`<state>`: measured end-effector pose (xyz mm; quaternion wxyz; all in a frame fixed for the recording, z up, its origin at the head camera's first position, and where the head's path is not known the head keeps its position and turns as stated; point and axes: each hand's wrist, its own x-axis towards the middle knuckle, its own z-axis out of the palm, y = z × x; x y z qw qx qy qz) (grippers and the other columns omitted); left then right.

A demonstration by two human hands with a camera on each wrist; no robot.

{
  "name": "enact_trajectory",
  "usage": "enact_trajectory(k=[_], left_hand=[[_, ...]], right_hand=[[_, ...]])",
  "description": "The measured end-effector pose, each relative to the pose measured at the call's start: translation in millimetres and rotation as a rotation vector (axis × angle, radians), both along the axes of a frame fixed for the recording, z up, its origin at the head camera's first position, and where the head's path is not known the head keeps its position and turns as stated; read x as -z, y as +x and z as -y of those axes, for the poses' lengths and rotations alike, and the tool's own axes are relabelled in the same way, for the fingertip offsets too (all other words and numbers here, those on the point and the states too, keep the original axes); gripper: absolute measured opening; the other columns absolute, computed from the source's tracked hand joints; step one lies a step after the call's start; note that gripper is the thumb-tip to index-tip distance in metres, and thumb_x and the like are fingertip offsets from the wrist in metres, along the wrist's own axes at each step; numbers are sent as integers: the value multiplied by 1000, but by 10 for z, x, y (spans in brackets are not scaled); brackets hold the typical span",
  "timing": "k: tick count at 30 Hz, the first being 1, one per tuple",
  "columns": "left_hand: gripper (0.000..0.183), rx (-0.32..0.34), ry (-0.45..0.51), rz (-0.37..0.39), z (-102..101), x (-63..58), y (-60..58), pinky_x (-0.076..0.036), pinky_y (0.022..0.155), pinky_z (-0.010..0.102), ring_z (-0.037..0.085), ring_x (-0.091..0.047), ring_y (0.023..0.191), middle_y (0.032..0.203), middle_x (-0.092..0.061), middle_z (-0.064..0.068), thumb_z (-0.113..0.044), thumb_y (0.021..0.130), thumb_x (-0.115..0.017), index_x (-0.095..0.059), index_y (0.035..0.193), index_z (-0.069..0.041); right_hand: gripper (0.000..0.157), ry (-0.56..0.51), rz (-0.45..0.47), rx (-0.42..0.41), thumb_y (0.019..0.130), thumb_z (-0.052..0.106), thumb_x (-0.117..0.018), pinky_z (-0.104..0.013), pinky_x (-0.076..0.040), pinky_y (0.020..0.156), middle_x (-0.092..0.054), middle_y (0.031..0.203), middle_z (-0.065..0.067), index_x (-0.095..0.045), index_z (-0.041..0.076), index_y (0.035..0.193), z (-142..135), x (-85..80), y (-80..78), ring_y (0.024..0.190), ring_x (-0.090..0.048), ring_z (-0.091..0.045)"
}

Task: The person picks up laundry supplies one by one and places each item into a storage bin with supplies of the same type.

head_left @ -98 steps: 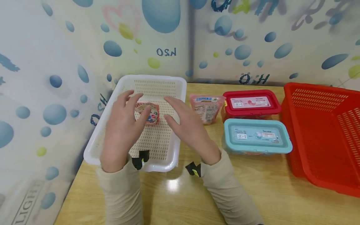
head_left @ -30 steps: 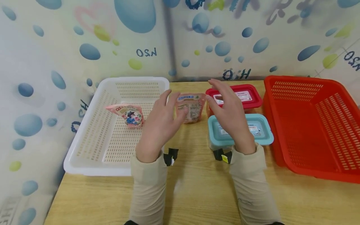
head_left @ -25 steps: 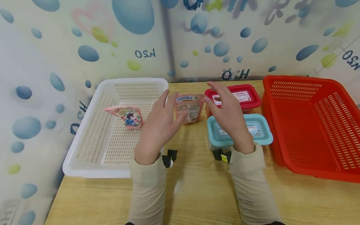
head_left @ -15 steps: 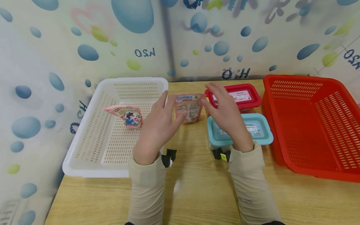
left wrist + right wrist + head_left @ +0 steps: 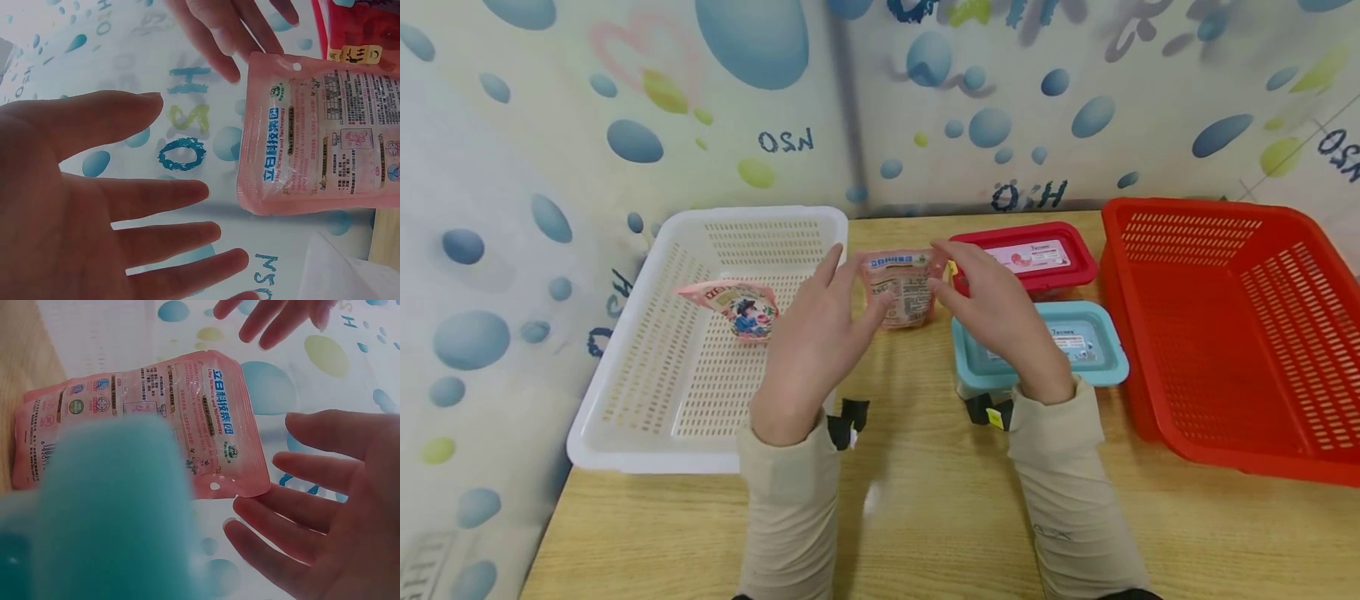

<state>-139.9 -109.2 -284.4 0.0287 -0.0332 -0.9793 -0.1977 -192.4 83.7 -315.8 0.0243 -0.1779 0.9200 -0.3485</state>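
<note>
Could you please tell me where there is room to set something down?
Bare table lies between the sleeves, in front of the pouch; the red basket has bare floor showing. Crowded: farther back, around the red box and teal box.

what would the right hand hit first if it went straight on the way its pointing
The right hand would probably first meet the upright pink pouch between it and the left hand; exact depth is unclear.
</note>
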Motion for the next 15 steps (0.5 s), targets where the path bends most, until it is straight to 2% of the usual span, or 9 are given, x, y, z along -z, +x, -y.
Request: enact_trajectory(k=[5, 9, 15], left_hand=[[64, -1, -6, 30, -20, 5, -14, -35, 94, 46, 25, -32, 126, 145, -23, 5, -52, 88, -42, -33, 138, -15], [66, -2, 9, 66, -35, 16, -25, -34, 94, 46, 24, -31, 127, 145, -22, 3, -53, 88, -41, -29, 140, -15], [66, 8, 13, 57, -47, 30, -36, -34, 95, 45, 24, -32, 127, 145, -24, 4, -52, 88, -43, -28, 140, -14]], right_hand=[[57, 1, -14, -12, 84, 38, -58, -45, -39, 91, -37, 136, 2, -37, 22, 135, -8, 1, 0, 123, -35, -19], [60, 4, 2, -8, 84, 39, -57, -46, -38, 92, -36, 138, 1, -34, 23, 137, -2, -5, -4, 124, -34, -20], [60, 6, -8, -2, 85, 39, -56, -45, -38, 92, -38, 136, 0, -32, 22, 138, -6, -10, -3, 123, -35, -21]])
